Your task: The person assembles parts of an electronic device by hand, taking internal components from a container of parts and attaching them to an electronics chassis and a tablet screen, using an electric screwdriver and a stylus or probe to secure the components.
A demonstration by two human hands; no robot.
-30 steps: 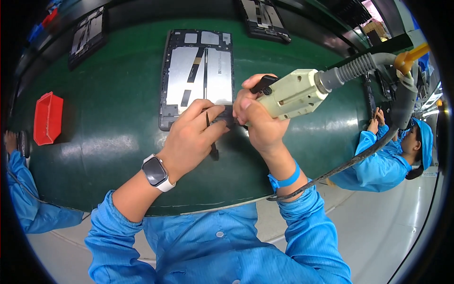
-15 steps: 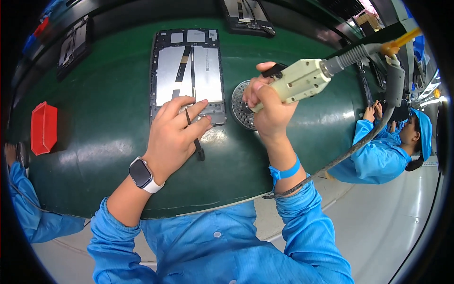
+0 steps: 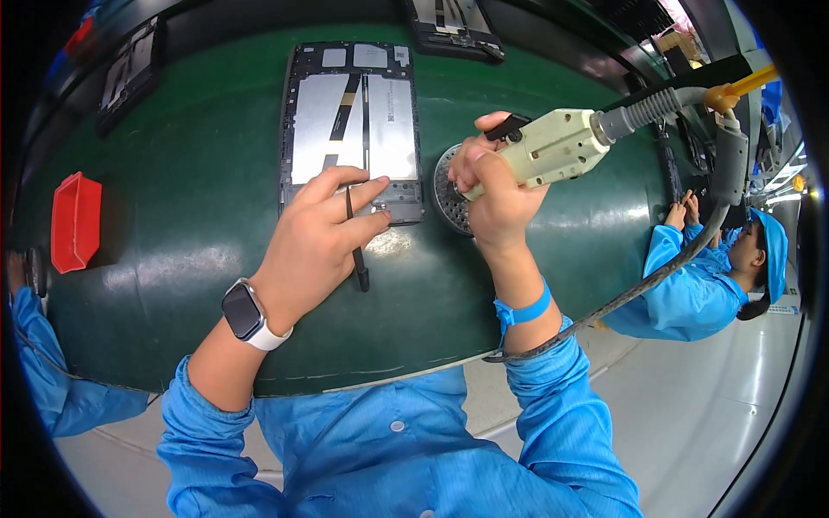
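Note:
My left hand (image 3: 324,233) rests at the lower end of a tablet housing (image 3: 393,129), its fingers closed round a slim black tweezer-like tool (image 3: 359,259). The housing lies flat, with a silver inner plate and dark flat cables across it. In my right hand (image 3: 496,190) is a pale green electric screwdriver (image 3: 561,147), its corrugated cable sleeve running to the upper right. Its tip points down to the left, over a round perforated metal screw tray (image 3: 449,207) beside the housing. My right hand partly hides the tip and the tray.
A red plastic bin (image 3: 76,223) stands at the left of the green mat (image 3: 190,319). More tablet housings lie at the far left (image 3: 129,73) and far middle (image 3: 453,28). A grey cable (image 3: 639,276) crosses on the right, near a person in blue (image 3: 699,285). Another person's sleeve (image 3: 52,363) shows at left.
The tablet housing sits slightly farther right in the picture, and my left hand has shifted a little with it. My right hand still holds the screwdriver over the tray.

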